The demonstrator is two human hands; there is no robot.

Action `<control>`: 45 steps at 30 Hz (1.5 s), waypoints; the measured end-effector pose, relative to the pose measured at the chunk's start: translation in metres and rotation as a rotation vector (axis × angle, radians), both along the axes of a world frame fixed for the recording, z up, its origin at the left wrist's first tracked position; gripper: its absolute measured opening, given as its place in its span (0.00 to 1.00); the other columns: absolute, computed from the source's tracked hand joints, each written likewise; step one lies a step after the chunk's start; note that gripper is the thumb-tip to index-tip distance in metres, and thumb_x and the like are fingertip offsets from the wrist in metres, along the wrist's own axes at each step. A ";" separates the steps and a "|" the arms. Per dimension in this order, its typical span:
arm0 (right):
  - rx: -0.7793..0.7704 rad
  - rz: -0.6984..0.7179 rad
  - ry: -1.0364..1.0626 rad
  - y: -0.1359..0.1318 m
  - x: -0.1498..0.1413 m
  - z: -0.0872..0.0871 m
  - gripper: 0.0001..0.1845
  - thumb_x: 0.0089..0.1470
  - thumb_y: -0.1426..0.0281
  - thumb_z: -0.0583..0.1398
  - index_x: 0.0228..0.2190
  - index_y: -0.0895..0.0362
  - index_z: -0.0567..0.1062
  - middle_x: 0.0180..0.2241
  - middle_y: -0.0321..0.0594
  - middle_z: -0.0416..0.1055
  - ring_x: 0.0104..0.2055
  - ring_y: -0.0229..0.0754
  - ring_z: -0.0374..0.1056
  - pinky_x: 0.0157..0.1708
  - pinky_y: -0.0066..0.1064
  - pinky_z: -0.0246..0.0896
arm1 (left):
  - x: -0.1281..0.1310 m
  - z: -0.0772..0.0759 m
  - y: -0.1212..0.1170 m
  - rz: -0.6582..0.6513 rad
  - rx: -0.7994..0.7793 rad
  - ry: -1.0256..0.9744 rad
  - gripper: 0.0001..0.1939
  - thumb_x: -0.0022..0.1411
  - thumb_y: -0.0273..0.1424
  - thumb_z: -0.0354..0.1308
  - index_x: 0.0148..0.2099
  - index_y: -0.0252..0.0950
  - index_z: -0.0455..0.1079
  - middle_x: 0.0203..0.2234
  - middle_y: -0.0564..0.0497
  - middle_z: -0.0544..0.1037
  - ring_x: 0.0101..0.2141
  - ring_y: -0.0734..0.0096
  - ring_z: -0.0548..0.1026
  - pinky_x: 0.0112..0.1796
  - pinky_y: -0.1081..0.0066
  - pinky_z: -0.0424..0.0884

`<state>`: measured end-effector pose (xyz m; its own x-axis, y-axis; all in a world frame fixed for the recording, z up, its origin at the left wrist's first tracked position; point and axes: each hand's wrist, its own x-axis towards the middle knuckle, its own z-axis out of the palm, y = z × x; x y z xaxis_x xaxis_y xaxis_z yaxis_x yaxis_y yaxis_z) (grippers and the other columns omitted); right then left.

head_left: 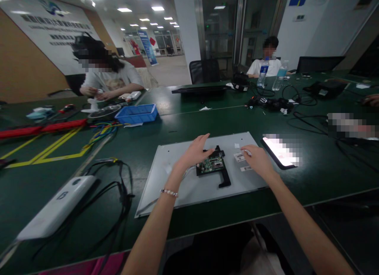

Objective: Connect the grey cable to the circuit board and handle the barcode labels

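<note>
A flat silver-grey panel (180, 196) lies on the table in front of me, with labels on its right part. On it rests a green circuit board (211, 164) with a black bracket (225, 178) at its right side. My left hand (194, 151) hovers at the board's upper left with fingers stretched and spread, partly covering it; whether it touches is unclear. My right hand (258, 160) is pinched over the panel's right side, beside a white label (239, 157). Something small and pale shows between its fingertips, too small to name.
A lit phone (280, 151) lies right of the panel. At left are a white power bank (59, 206) with black cables (120, 192) and a blue bin (137, 113). Bottles (263, 74) and tangled cables stand farther back. Two people sit across the table.
</note>
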<state>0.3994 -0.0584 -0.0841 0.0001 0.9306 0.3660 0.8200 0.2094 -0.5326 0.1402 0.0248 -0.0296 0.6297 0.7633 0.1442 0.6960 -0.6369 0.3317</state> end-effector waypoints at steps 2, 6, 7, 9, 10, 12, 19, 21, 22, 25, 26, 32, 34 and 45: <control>-0.004 0.022 -0.004 0.001 -0.001 -0.002 0.15 0.55 0.73 0.51 0.41 0.57 0.74 0.43 0.44 0.72 0.45 0.44 0.68 0.48 0.37 0.60 | -0.018 0.000 -0.004 -0.046 -0.142 0.009 0.44 0.58 0.50 0.50 0.67 0.35 0.36 0.64 0.42 0.46 0.63 0.59 0.47 0.59 0.61 0.49; -0.016 0.066 0.005 0.005 -0.006 -0.002 0.18 0.58 0.69 0.50 0.47 0.56 0.71 0.49 0.44 0.69 0.50 0.44 0.65 0.52 0.39 0.58 | -0.039 -0.001 -0.012 -0.116 -0.341 0.072 0.58 0.48 0.53 0.58 0.67 0.35 0.27 0.66 0.42 0.33 0.64 0.55 0.38 0.61 0.59 0.43; -0.021 0.093 0.001 0.006 -0.008 0.000 0.19 0.58 0.67 0.51 0.50 0.56 0.69 0.51 0.45 0.67 0.53 0.45 0.63 0.54 0.40 0.56 | -0.041 -0.002 -0.014 -0.118 -0.373 0.085 0.59 0.47 0.53 0.59 0.67 0.35 0.26 0.66 0.42 0.32 0.64 0.55 0.37 0.61 0.58 0.43; -0.043 0.193 -0.029 0.009 -0.014 0.006 0.26 0.57 0.61 0.53 0.55 0.54 0.63 0.57 0.45 0.61 0.58 0.46 0.56 0.57 0.41 0.51 | -0.044 -0.003 -0.015 -0.120 -0.413 0.095 0.61 0.45 0.52 0.61 0.67 0.34 0.26 0.65 0.41 0.30 0.64 0.53 0.35 0.61 0.58 0.43; -0.064 0.264 -0.053 0.010 -0.017 0.010 0.31 0.55 0.57 0.55 0.58 0.54 0.58 0.60 0.45 0.55 0.61 0.47 0.52 0.59 0.41 0.48 | -0.045 -0.004 -0.015 -0.122 -0.420 0.091 0.62 0.44 0.51 0.62 0.67 0.34 0.26 0.65 0.41 0.30 0.64 0.53 0.35 0.61 0.58 0.42; -0.123 0.403 -0.111 0.015 -0.024 0.016 0.44 0.50 0.51 0.58 0.62 0.53 0.49 0.64 0.44 0.44 0.65 0.49 0.42 0.61 0.43 0.43 | -0.047 -0.005 -0.014 -0.128 -0.428 0.068 0.63 0.43 0.51 0.62 0.67 0.35 0.25 0.65 0.41 0.29 0.64 0.53 0.35 0.61 0.58 0.42; -0.212 0.563 -0.166 0.035 -0.044 0.018 0.52 0.44 0.50 0.61 0.63 0.51 0.43 0.64 0.46 0.43 0.66 0.53 0.35 0.62 0.50 0.32 | -0.057 -0.002 -0.012 -0.105 -0.481 0.069 0.61 0.43 0.47 0.63 0.67 0.35 0.27 0.66 0.42 0.34 0.64 0.54 0.40 0.61 0.60 0.43; -0.200 0.566 -0.148 0.036 -0.046 0.016 0.51 0.44 0.52 0.63 0.62 0.50 0.45 0.63 0.45 0.47 0.65 0.53 0.38 0.61 0.50 0.33 | -0.059 -0.001 -0.012 -0.097 -0.482 0.068 0.61 0.43 0.47 0.63 0.67 0.36 0.28 0.65 0.42 0.37 0.63 0.54 0.43 0.60 0.60 0.44; -0.196 0.564 -0.141 0.036 -0.046 0.016 0.51 0.44 0.53 0.63 0.62 0.50 0.46 0.63 0.45 0.48 0.65 0.53 0.39 0.61 0.50 0.34 | -0.059 -0.001 -0.012 -0.093 -0.479 0.069 0.60 0.43 0.47 0.63 0.67 0.36 0.29 0.65 0.42 0.38 0.63 0.54 0.44 0.60 0.60 0.45; -0.195 0.565 -0.124 0.034 -0.046 0.015 0.50 0.45 0.53 0.63 0.62 0.49 0.46 0.63 0.44 0.47 0.65 0.53 0.39 0.61 0.50 0.36 | -0.060 -0.003 -0.012 -0.075 -0.475 0.080 0.60 0.43 0.47 0.63 0.67 0.34 0.30 0.65 0.41 0.39 0.63 0.54 0.44 0.60 0.61 0.45; -0.193 0.561 -0.117 0.034 -0.045 0.015 0.49 0.46 0.52 0.62 0.62 0.49 0.46 0.64 0.44 0.46 0.65 0.52 0.39 0.61 0.50 0.36 | -0.060 -0.003 -0.011 -0.069 -0.476 0.086 0.60 0.43 0.47 0.63 0.67 0.33 0.30 0.65 0.41 0.39 0.63 0.54 0.44 0.60 0.62 0.45; -0.097 0.306 -0.089 0.042 -0.008 0.008 0.32 0.53 0.59 0.59 0.57 0.52 0.60 0.58 0.45 0.59 0.59 0.49 0.55 0.56 0.45 0.51 | -0.061 -0.006 -0.010 -0.087 -0.489 0.076 0.60 0.43 0.47 0.63 0.67 0.33 0.29 0.65 0.40 0.41 0.63 0.53 0.45 0.60 0.60 0.46; -0.070 0.263 -0.124 0.046 0.008 0.003 0.23 0.52 0.64 0.60 0.51 0.54 0.69 0.52 0.45 0.66 0.55 0.48 0.61 0.54 0.44 0.54 | -0.062 -0.006 -0.010 -0.089 -0.498 0.069 0.60 0.43 0.47 0.63 0.67 0.33 0.29 0.65 0.40 0.40 0.63 0.53 0.44 0.60 0.60 0.44; -0.102 0.227 -0.257 0.055 0.018 0.001 0.10 0.54 0.69 0.57 0.37 0.56 0.77 0.40 0.43 0.74 0.45 0.45 0.68 0.47 0.37 0.60 | -0.064 -0.011 -0.007 -0.105 -0.511 0.056 0.60 0.44 0.47 0.63 0.67 0.36 0.28 0.66 0.42 0.38 0.63 0.54 0.42 0.61 0.60 0.43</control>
<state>0.4172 -0.0038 -0.0833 -0.2911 0.9281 0.2322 0.8687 0.3581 -0.3422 0.0757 0.0180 -0.0406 0.7024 0.6600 -0.2666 0.6631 -0.4703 0.5824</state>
